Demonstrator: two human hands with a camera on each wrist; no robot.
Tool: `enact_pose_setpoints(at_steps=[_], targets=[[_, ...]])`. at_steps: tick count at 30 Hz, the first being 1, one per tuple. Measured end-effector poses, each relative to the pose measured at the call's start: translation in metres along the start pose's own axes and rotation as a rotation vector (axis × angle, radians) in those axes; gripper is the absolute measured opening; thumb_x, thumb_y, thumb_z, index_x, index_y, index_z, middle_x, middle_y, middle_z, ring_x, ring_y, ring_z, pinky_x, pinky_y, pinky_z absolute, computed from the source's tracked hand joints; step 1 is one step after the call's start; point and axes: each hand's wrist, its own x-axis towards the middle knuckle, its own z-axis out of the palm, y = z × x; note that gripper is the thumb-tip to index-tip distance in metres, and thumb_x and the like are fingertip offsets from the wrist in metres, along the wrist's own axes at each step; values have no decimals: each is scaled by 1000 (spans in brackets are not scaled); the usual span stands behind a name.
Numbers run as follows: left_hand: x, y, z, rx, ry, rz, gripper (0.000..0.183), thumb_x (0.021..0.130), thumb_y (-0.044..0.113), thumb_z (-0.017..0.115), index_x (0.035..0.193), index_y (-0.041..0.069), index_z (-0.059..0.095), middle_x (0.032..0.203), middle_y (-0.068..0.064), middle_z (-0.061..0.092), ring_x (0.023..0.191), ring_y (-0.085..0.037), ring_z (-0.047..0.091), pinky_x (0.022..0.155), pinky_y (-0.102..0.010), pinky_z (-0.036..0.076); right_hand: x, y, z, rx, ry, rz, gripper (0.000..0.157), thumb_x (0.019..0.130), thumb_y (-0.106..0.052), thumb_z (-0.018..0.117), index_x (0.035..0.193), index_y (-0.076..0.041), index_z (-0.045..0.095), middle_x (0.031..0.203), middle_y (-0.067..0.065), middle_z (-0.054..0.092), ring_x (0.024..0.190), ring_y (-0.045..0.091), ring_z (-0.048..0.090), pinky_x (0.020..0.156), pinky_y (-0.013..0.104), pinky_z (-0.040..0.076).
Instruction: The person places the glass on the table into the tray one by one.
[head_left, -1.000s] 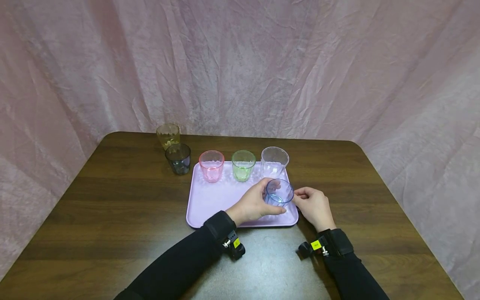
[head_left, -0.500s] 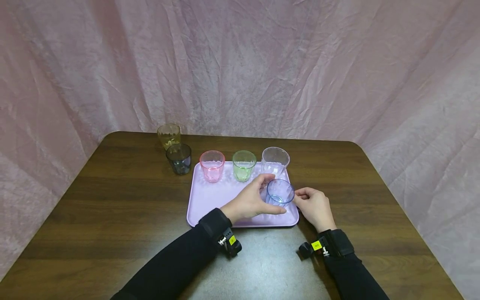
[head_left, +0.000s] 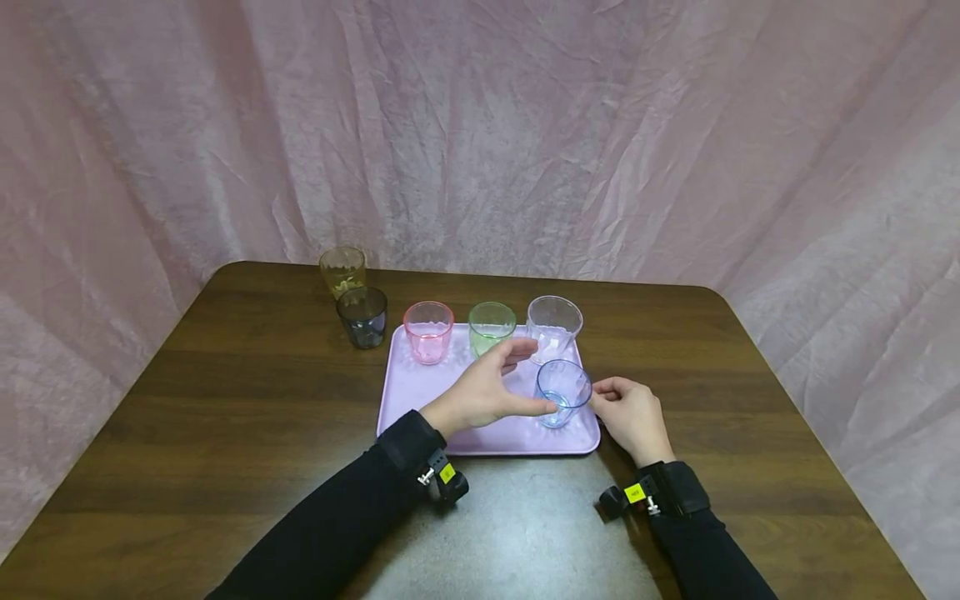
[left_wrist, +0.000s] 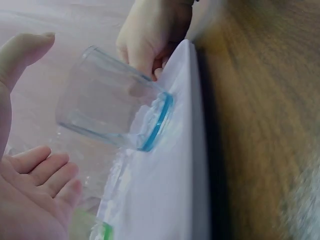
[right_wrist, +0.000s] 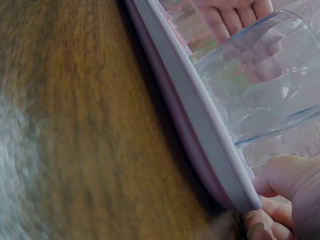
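Observation:
A clear glass with a blue tint [head_left: 564,392] stands upright on the front right part of a lilac tray [head_left: 408,400]. To its left is my left hand [head_left: 483,392], thumb and fingers spread wide; the left wrist view shows a gap between this hand and the glass [left_wrist: 110,100]. My right hand [head_left: 630,421] pinches the tray's right edge. In the right wrist view its thumb [right_wrist: 282,172] lies over the rim and the fingers curl beneath it.
Along the tray's back stand a pink glass [head_left: 428,337], a green glass [head_left: 490,321] and a larger colourless glass [head_left: 555,321]. Off the tray, to the left, a dark grey glass [head_left: 363,321] stands in front of a yellow glass [head_left: 343,271]. A pink curtain [head_left: 480,133] hangs behind the wooden table [head_left: 247,392].
My left hand has let go of the blue glass and drawn back to the left, its fingers spreading. The right hand keeps its hold at the tray's edge.

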Motion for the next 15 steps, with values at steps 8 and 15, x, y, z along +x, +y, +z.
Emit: enact_pose_setpoints(at_steps=[8,15], targets=[[-1,6,-14,-52,25,24,86,73,28,90,141,3,44,137,0,50,125,-14,44,107,-43,36,2,1,1,5,8,-4,18,88,-25,74,92,-8,75,76,1,70,68,16,60,61,31,48],[-2,15,-27,-81,50,47,75,76,25,88,136,6,48,133,2,52,123,-12,46,107,-45,37,2,2,0,8,0,7,18,88,-25,75,92,-7,75,77,2,69,69,16,60,61,31,48]])
